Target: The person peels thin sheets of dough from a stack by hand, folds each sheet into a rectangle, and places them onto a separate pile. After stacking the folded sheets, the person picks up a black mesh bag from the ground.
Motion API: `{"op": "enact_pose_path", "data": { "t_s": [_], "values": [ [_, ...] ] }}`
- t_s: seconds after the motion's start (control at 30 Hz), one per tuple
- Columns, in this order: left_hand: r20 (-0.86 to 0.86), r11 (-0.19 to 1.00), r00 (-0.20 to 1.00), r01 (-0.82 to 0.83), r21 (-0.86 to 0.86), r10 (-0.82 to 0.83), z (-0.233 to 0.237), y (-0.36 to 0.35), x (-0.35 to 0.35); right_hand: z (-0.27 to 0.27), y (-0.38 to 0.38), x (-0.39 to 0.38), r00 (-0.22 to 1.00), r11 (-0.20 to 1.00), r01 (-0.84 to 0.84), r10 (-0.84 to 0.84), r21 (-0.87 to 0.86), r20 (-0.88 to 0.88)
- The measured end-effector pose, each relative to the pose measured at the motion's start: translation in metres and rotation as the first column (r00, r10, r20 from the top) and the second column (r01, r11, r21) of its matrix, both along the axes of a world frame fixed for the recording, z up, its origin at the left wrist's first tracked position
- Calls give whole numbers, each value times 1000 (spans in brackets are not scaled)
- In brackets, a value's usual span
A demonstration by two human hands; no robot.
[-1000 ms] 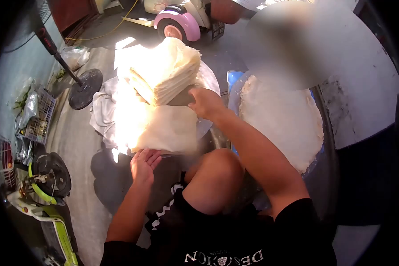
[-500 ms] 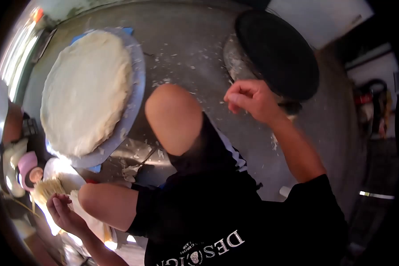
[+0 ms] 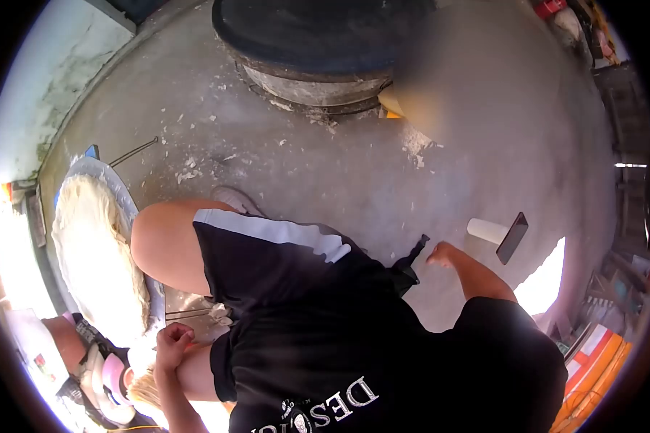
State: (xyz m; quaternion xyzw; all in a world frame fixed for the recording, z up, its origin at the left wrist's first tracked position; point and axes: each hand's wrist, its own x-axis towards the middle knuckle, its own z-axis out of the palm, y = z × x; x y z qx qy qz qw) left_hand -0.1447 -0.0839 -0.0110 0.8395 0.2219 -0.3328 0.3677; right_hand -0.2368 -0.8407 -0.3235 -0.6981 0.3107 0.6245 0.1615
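Observation:
My left hand [image 3: 172,345] is held above my left thigh with its fingers curled in; I see nothing in it. Just beyond it, a wide round sheet of dough [image 3: 90,245] lies on a bluish-grey round board [image 3: 120,191], with one knee overlapping its edge. The pale bristles of a brush [image 3: 144,393] show below that hand. My right hand [image 3: 444,254] hangs out to the right, its small visible fingers folded together with nothing seen in them. Nearest to it are a black strap [image 3: 415,254] and a white cylinder [image 3: 487,231] with a phone [image 3: 512,238] against it.
A large black round plate [image 3: 310,36] rests on a low drum-shaped base [image 3: 307,86] ahead. Flour-like scraps [image 3: 188,173] litter the concrete floor [image 3: 325,169]. Thin metal rods [image 3: 133,151] lie by the board. Orange-and-white packaging [image 3: 596,368] stands at lower right. The upper right is blurred.
My view has swung right, so the dough sits further left and the black plate nearer the middle. My right hand has dropped back from beside the plate; my left hand has moved off the brush.

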Motion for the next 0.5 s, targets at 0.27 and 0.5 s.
{"op": "enact_pose_path", "data": {
  "t_s": [0.27,0.5],
  "values": [
    [4,984,994,111,136,-113,11,-19,11,46,84,-14,981,932,185,-196,313,4],
    [11,972,992,122,203,-127,15,-26,9,-9,105,-69,941,987,-51,-4,153,338]
  ]
}}
